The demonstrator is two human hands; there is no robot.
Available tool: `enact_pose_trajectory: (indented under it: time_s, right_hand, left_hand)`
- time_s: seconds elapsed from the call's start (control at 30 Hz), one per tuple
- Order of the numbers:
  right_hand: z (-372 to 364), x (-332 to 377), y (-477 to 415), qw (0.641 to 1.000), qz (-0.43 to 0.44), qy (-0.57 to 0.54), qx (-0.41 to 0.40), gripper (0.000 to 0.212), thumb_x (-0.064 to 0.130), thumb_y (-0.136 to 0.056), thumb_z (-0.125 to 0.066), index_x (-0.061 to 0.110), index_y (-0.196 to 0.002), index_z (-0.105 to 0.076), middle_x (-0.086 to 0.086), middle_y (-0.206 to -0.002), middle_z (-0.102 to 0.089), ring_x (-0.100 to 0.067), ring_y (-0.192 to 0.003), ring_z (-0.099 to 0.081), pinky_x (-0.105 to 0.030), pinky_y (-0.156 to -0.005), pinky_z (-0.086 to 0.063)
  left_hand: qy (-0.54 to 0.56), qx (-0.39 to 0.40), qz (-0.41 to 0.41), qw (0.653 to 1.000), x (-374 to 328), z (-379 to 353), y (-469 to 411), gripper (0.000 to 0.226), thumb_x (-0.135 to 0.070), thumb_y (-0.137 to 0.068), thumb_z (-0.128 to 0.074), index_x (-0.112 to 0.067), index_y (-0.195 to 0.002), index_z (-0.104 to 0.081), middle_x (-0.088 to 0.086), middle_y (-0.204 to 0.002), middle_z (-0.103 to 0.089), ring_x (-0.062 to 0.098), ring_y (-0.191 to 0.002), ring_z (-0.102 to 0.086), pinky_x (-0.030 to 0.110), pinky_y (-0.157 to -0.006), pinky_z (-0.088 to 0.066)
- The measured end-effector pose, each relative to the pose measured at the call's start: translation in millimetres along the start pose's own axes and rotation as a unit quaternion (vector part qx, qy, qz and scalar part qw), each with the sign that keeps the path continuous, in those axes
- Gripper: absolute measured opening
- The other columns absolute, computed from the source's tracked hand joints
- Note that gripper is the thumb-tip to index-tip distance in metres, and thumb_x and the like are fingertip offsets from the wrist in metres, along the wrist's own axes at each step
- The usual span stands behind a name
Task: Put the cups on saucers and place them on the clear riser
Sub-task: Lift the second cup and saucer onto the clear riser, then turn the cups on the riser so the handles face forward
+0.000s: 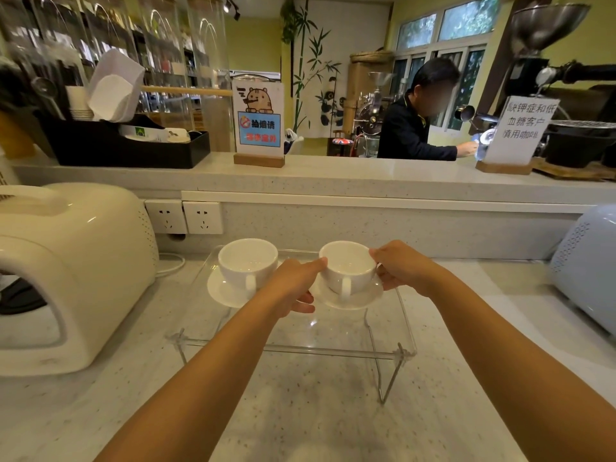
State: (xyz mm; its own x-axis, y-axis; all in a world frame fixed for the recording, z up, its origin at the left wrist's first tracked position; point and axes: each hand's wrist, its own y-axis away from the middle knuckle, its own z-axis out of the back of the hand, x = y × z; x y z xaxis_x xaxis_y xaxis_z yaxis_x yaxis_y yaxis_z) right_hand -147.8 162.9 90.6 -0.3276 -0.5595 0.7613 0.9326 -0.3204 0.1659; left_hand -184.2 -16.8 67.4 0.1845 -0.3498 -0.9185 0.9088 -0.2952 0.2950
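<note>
Both hands grip the right saucer [350, 300] by its edges, left hand [293, 290] and right hand [401, 266] on either side of its cup [348, 266] | head view: set at riser [333, 353] back right; whether landed, cannot tell; free spot lies straight below | count: two cups, two saucers; left cup [248, 263] on its saucer [223, 290], already placed.

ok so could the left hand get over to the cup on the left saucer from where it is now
Probably yes. The left hand sits on the second saucer, right beside the left cup, and nothing stands between them on the clear riser. It would have to let go of that saucer first.
</note>
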Motion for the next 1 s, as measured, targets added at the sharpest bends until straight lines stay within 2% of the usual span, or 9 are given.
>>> enact_pose_trajectory:
  time_s: [0.13,0.23,0.33,0.43,0.5,0.6,0.77,0.9,1.0]
  right_hand:
    - [2.7,0.5,1.6,1.0,-0.006,-0.008,0.009,0.032,0.021,-0.097,-0.043,-0.002,-0.113,-0.058,-0.022,-0.102,-0.061,-0.031,-0.084,-0.063,-0.039,-0.081,-0.055]
    - [5.9,2.4,4.1,1.0,-0.016,-0.019,0.015,0.03,0.021,-0.095,-0.048,-0.002,-0.113,-0.057,-0.022,-0.104,-0.06,-0.032,-0.082,-0.062,-0.035,-0.07,-0.055]
    - [8.2,3.1,8.1,1.0,0.009,0.006,0.0,0.028,0.023,-0.094,-0.051,0.0,-0.109,-0.059,-0.018,-0.101,-0.062,-0.029,-0.081,-0.062,-0.031,-0.065,-0.054]
    - [13.3,-0.3,17.8,0.998,0.059,-0.015,-0.032,0.024,0.023,-0.094,-0.051,0.003,-0.101,-0.061,-0.013,-0.094,-0.065,-0.023,-0.076,-0.063,-0.027,-0.062,-0.053]
    - [16.7,-4.6,30.9,0.993,0.092,-0.048,-0.057,0.019,0.023,-0.094,-0.05,0.009,-0.094,-0.061,-0.009,-0.089,-0.065,-0.021,-0.074,-0.064,-0.025,-0.061,-0.053]
    - [14.6,-16.6,56.7,0.98,0.148,-0.088,-0.101,0.015,0.023,-0.094,-0.048,0.016,-0.092,-0.061,-0.003,-0.085,-0.066,-0.017,-0.075,-0.065,-0.022,-0.061,-0.051]
    - [-8.6,-53.5,109.9,0.95,0.194,-0.15,-0.192,0.017,0.017,-0.092,-0.05,0.028,-0.086,-0.062,0.005,-0.081,-0.068,-0.007,-0.07,-0.066,-0.017,-0.057,-0.055]
    - [-42.6,-105.1,136.7,0.95,0.119,-0.151,-0.246,0.017,0.016,-0.092,-0.052,0.028,-0.086,-0.063,0.005,-0.083,-0.067,-0.011,-0.077,-0.064,-0.018,-0.064,-0.048]
    - [-71.2,-144.6,145.7,0.98,0.017,-0.07,-0.183,0.015,0.024,-0.091,-0.054,0.023,-0.104,-0.062,-0.001,-0.108,-0.066,-0.015,-0.094,-0.06,-0.023,-0.079,-0.046]
  left_hand:
    - [-0.022,-0.01,0.002,1.0,0.5,0.2,2.6,0.06,-0.05,-0.086,-0.052,-0.009,-0.129,-0.049,0.014,-0.109,-0.063,0.023,-0.085,-0.064,0.026,-0.055,-0.055]
    - [-0.073,-0.028,-0.012,0.997,1.1,1.9,5.2,0.061,-0.052,-0.086,-0.051,-0.009,-0.13,-0.048,0.009,-0.101,-0.061,0.017,-0.076,-0.061,0.023,-0.056,-0.053]
    - [-0.133,-0.042,-0.04,0.989,1.3,7.6,12.7,0.058,-0.05,-0.085,-0.053,-0.008,-0.125,-0.052,0.008,-0.104,-0.06,0.023,-0.091,-0.061,0.031,-0.076,-0.053]
    - [-0.142,-0.064,-0.091,0.983,1.7,17.1,28.8,0.038,-0.042,-0.088,-0.053,-0.01,-0.108,-0.06,0.011,-0.104,-0.064,0.027,-0.097,-0.061,0.041,-0.091,-0.052]
    - [-0.142,-0.093,-0.13,0.977,5.0,24.7,41.9,0.026,-0.04,-0.089,-0.052,-0.016,-0.096,-0.061,0.007,-0.096,-0.065,0.024,-0.092,-0.062,0.042,-0.09,-0.052]
    - [-0.127,-0.121,-0.159,0.972,14.0,32.2,57.5,0.025,-0.04,-0.088,-0.053,-0.019,-0.099,-0.061,0.001,-0.094,-0.066,0.019,-0.089,-0.062,0.041,-0.088,-0.053]
    - [-0.034,-0.065,-0.106,0.992,31.5,25.3,63.0,0.029,-0.036,-0.088,-0.056,-0.014,-0.106,-0.058,0.003,-0.095,-0.064,0.017,-0.087,-0.063,0.035,-0.083,-0.055]
    - [0.017,-0.038,-0.065,0.997,39.8,18.0,55.9,0.022,-0.034,-0.087,-0.059,-0.013,-0.093,-0.058,0.006,-0.094,-0.063,0.015,-0.083,-0.064,0.021,-0.066,-0.052]
    - [0.048,-0.023,-0.034,0.998,38.6,13.5,49.4,0.019,-0.032,-0.086,-0.061,-0.015,-0.081,-0.055,0.006,-0.09,-0.064,0.016,-0.081,-0.066,0.021,-0.06,-0.051]
